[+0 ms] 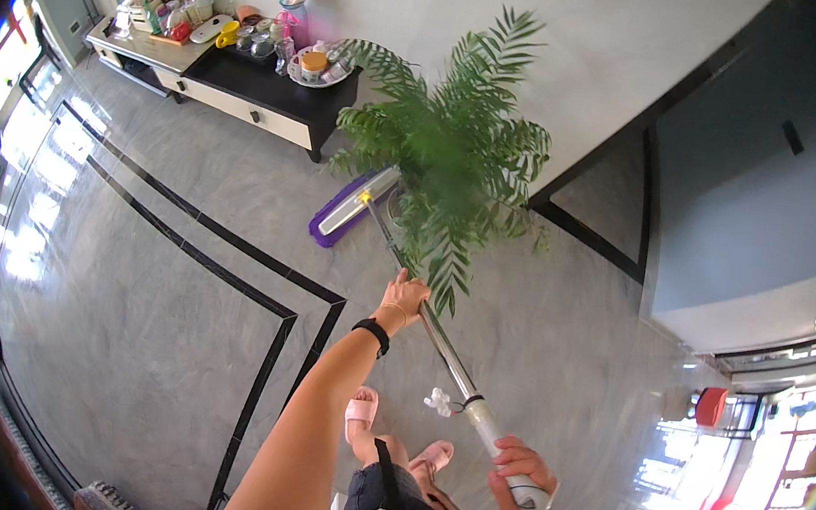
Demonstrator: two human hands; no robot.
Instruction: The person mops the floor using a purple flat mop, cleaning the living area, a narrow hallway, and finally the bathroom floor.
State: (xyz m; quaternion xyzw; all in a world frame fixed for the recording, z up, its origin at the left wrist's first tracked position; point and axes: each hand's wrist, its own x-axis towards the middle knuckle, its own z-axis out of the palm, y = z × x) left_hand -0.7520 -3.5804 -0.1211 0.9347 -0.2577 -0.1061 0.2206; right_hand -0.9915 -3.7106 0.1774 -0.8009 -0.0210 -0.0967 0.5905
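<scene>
A flat mop's metal pole [448, 350] slants from my body toward the wall. My left hand [407, 299] grips the pole about halfway along, and my right hand [522, 476] is closed around the white handle end [500, 443]. The purple mop head [328, 227] lies on the grey floor, between the low cabinet and a leafy potted palm [450, 154]. Its far end reaches under the fronds, where part of it is hidden. A small white ornament [439, 401] hangs by the handle.
A low cabinet [222, 98] along the wall bears a tray [293, 68] with jars, a yellow cup [228, 34] and several other items. Black border strips [229, 238] cross the shiny floor. A red seat [711, 407] stands at the far right. Pink slippers [362, 405] are on my feet.
</scene>
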